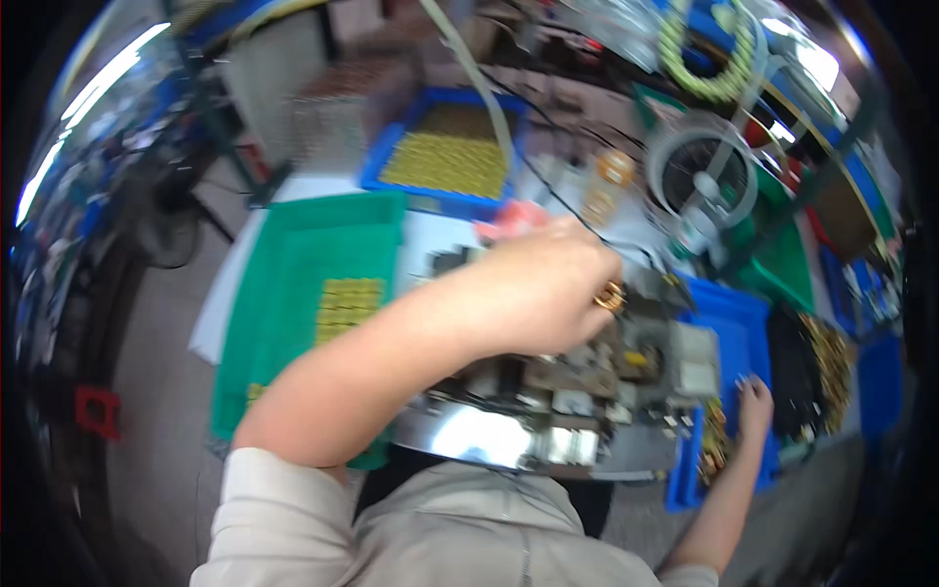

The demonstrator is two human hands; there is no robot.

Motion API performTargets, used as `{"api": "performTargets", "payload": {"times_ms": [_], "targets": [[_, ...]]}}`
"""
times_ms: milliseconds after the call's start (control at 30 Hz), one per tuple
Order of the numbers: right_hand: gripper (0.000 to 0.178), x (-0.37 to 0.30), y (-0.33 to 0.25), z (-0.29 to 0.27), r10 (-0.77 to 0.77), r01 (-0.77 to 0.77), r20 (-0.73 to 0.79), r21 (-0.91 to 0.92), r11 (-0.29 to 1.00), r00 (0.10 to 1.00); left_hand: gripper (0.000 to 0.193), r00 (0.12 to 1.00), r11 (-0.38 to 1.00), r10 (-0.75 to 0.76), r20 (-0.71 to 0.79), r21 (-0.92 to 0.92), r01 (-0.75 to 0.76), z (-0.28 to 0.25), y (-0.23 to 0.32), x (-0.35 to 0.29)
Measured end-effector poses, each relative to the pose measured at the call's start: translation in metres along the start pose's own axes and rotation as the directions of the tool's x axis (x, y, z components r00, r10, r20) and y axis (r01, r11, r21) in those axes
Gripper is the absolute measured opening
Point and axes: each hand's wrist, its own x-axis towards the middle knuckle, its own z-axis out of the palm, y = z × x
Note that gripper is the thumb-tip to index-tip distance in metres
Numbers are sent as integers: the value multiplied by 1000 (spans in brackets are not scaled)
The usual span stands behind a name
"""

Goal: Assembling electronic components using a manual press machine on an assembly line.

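Two bare hands reach my head-camera feed, slightly blurred. At the centre of the frame, the left hand [558, 289] is curled, knuckles up, over a metal machine [577, 377]. I see a gold-coloured ring-shaped piece [610, 296] at its fingers, but cannot tell whether it is gripped or worn. Toward the lower right, the right hand [754, 409] is over a blue tray [736, 318], its fingers drawn together; a small glint shows at the tips, and I cannot tell whether they grasp anything. Brass-coloured parts [713, 440] lie just left of that hand. At centre left, I have a green tray [308, 230] on the white tabletop [233, 303], with yellow blocks [349, 305] inside.
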Motion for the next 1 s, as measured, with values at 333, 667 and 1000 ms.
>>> {"api": "performTargets", "payload": {"times_ms": [333,667,1000], "targets": [[46,45,68,-24,-55,40,13,526,850,998,39,665,643,-741,-90,-382,664,-68,-70,-197],[46,-79,-131,-41,-12,-113,140,845,522,990,27,491,488,-871,15,-79,869,-19,-132,-320],[50,-121,-175,-22,-178,-64,201,814,577,963,23,431,423,-878,209,-82,902,-23,-124,-331]]}}
